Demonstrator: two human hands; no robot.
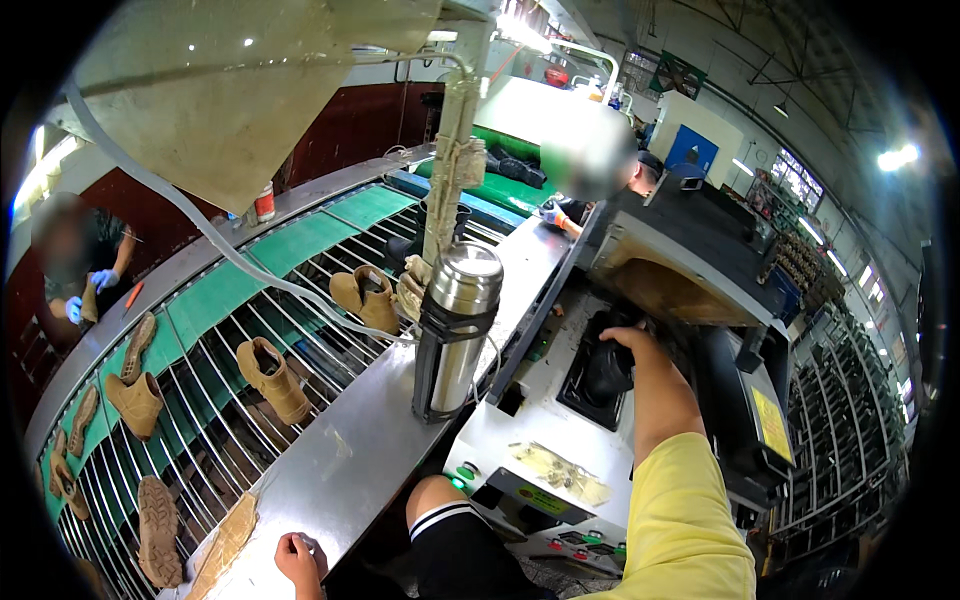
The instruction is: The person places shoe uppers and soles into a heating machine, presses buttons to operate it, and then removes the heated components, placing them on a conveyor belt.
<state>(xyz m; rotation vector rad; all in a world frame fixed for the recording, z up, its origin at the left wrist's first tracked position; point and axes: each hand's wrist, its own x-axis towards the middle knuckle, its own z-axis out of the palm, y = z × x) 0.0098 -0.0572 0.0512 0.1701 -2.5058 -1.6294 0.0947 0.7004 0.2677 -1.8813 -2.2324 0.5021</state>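
Note:
My right hand (628, 342) reaches into the white machine (560, 440) on my right. Its fingers are bent over a black shoe (607, 375), which sits in a dark recess on the machine's top; part of the grip is hidden. My left hand (299, 562) is low at the metal table's edge, fingers curled closed; whether anything small is inside cannot be seen. Close to it lie a tan strip of material (225, 545) and a tan shoe sole (158, 530). A steel thermos (462, 320) in a black holder stands on the metal ledge (350, 460).
Left of the ledge runs a rod conveyor with green strips (330, 222), carrying tan shoe uppers (272, 380) and soles (138, 348). A raised machine hood (680, 280) overhangs my right arm. Two co-workers stand beyond, one with blue gloves (103, 279). A grey hose (215, 235) crosses the conveyor.

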